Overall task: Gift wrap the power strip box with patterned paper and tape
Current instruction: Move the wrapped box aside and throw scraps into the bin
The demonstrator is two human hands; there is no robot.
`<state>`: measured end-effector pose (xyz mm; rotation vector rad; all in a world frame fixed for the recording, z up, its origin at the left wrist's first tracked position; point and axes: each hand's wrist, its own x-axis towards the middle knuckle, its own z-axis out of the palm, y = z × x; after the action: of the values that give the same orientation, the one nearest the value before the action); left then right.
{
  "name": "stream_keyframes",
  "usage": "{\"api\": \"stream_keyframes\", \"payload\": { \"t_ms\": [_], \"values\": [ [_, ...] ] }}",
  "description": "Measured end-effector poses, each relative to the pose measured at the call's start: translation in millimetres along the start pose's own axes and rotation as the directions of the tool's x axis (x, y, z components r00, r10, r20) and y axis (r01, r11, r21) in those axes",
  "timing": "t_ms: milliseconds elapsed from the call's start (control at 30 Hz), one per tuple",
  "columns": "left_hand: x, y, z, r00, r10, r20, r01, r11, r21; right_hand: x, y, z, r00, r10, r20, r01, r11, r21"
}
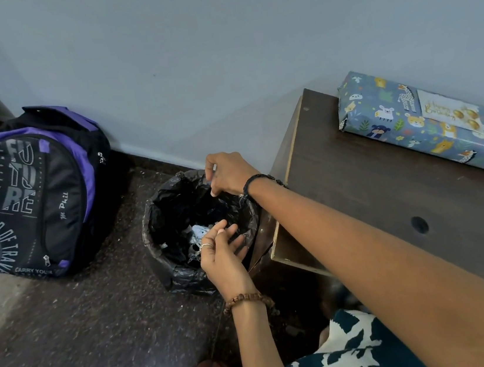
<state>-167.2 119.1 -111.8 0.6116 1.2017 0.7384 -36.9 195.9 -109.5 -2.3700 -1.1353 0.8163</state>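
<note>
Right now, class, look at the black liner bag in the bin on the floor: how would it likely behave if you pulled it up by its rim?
The black liner bag would probably be floppy: its film is crumpled and slack over the bin's rim. It likely lifts lightly, since only small paper scraps show inside. It looks thin, so it may stretch or tear.

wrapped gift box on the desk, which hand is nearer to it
Right. The right hand hovers over the far rim of the black-lined waste bin, beside the dark wooden desk bearing the blue animal-patterned wrapped gift box. The left hand is over the bin's near side, farther away.
</note>
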Motion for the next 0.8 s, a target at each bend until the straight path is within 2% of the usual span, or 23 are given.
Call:
{"api": "stream_keyframes", "payload": {
  "t_ms": [333,500,667,800],
  "values": [
    [1.0,-2.5,-1.4,1.0,-0.002,-0.003,0.002,1.0,-0.007,0.7,3.5,2.4,1.0,0.022,-0.013,-0.02,0.996,0.091],
    [2.9,4.1,0.2,1.0,0.014,0.002,-0.014,1.0,-0.003,-9.2,-4.1,-4.2,0.99,-0.056,-0.131,0.063,0.997,0.052],
    [-2.7,18.0,8.8,0.994,0.103,0.038,-0.104,0.995,0.012,-39.2,-13.9,-22.0,0.977,-0.121,-0.175,0.118,0.993,-0.025],
    [-23.8,22.9,25.2,0.977,0.198,0.083,-0.199,0.98,0.004,-88.7,-13.5,-44.1,0.927,-0.175,-0.333,0.207,0.977,0.061]
  ]
}}
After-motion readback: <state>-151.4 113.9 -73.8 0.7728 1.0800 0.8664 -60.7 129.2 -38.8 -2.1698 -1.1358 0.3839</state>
